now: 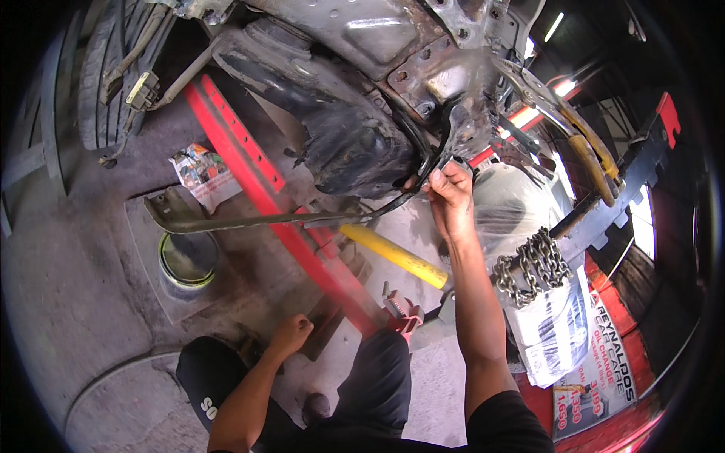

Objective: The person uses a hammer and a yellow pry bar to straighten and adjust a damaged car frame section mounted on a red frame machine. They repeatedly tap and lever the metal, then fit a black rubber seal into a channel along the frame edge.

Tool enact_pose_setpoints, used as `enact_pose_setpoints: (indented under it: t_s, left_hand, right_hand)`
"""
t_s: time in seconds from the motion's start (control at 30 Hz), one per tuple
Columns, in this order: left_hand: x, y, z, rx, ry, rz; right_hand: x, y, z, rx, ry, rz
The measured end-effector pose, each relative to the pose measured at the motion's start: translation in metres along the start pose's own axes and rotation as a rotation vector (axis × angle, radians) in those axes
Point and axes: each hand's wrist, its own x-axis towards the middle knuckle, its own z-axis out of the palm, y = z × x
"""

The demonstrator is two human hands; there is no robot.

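Note:
My right hand [451, 187] is raised to the underside of a vehicle, its fingers pinched on a dark bent metal strip [257, 221]. The strip runs far to the left from there, ending in a wider bracket-like piece. Just above the hand, black curved parts [430, 143] hang beneath the rusty metal body, next to a crumpled black liner [355, 147]. The fingertips are partly hidden among these parts. Low and to the left, my left hand [291, 334] is curled closed in front of my knee, with nothing visible in it.
A red steel beam [264, 196] slants across the middle, with a yellow bar [396, 257] beside it. An open round can [187, 260] stands on a board at left. A chain [532, 268] wraps a grey arm at right, near plastic-wrapped items [551, 332]. A tire [106, 83] is at upper left.

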Motion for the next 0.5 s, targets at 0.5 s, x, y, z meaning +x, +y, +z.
enact_pose_setpoints:
  t_s: [0.5]
  left_hand:
    - [-0.005,0.015,-0.01,0.07,-0.017,-0.03]
  right_hand:
    - [-0.001,0.004,0.0,-0.001,0.048,-0.003]
